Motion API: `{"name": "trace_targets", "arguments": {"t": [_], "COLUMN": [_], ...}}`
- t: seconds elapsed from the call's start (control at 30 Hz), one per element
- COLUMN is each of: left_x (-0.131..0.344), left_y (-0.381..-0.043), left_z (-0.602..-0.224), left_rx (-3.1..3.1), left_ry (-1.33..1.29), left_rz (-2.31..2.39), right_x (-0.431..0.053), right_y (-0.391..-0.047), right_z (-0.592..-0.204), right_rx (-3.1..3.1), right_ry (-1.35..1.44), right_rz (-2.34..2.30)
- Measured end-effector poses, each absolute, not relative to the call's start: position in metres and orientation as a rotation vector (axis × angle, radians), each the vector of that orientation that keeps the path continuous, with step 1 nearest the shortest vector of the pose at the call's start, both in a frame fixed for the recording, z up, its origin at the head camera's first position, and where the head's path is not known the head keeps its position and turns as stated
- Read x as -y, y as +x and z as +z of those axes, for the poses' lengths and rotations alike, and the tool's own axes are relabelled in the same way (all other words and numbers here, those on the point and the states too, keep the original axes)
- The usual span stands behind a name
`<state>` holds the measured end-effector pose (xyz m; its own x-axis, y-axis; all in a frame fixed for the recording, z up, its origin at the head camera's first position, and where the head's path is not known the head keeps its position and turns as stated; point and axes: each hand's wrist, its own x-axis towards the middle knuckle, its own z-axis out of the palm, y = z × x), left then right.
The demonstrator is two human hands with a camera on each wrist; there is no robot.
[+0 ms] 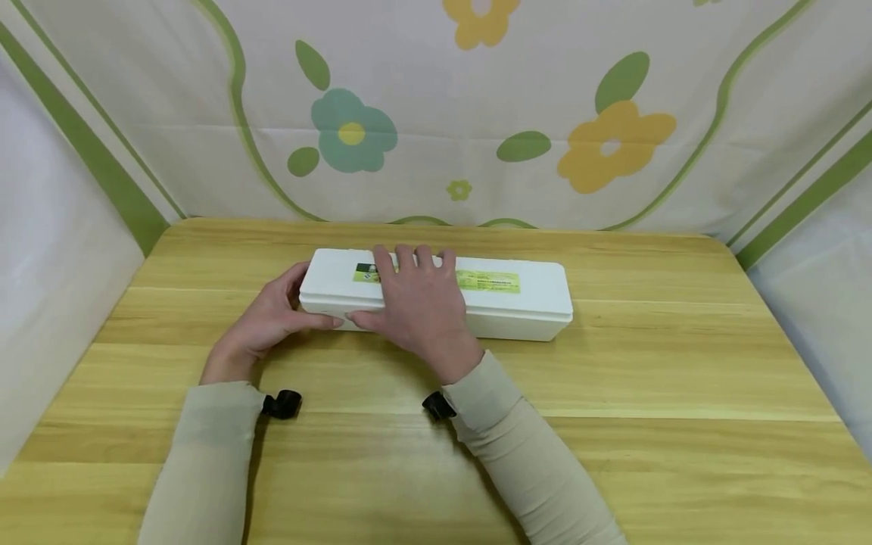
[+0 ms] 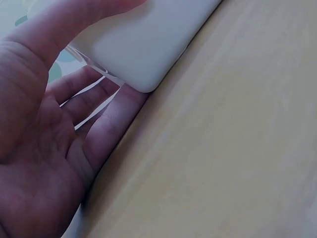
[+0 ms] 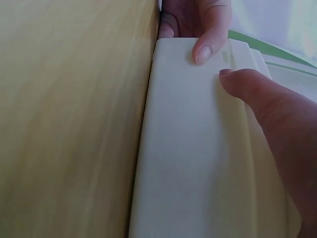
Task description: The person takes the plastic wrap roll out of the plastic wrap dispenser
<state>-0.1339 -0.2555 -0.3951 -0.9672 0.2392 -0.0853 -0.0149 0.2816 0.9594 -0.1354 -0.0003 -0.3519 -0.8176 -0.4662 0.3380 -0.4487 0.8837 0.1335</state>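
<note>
— Fingers (image 1: 415,261)?
— Right set: laid over the top of the white box (image 1: 518,303), thumb pressed on the near side wall. Clasping the box lightly. Left set: wrapped round the box's left end, thumb on the near face, other fingers behind the end.
— Nearest items?
— Beige sleeves (image 1: 204,469), a black wrist mount (image 1: 282,404) at each cuff.
— Next out?
— Left hand (image 1: 262,322) and right hand (image 1: 422,306), thumb tips nearly meeting on the box's front.
— Box position?
— Flat on the wooden table (image 1: 681,393), mid-depth, long side across; lid on, green-yellow label (image 1: 489,281) on top.
— Farthest?
— Flowered cloth backdrop (image 1: 477,113) behind the table.
</note>
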Motion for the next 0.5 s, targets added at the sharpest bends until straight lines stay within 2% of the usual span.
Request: {"name": "trace_targets", "arguments": {"t": [0.5], "left_x": [0.255], "left_y": [-0.135], "left_z": [-0.393], "left_rx": [-2.364], "left_ry": [0.150], "left_rz": [1.707], "right_x": [-0.035], "right_y": [-0.132], "right_z": [-0.351], "right_rx": [2.713], "right_ry": [0.630], "right_rz": [0.022]}}
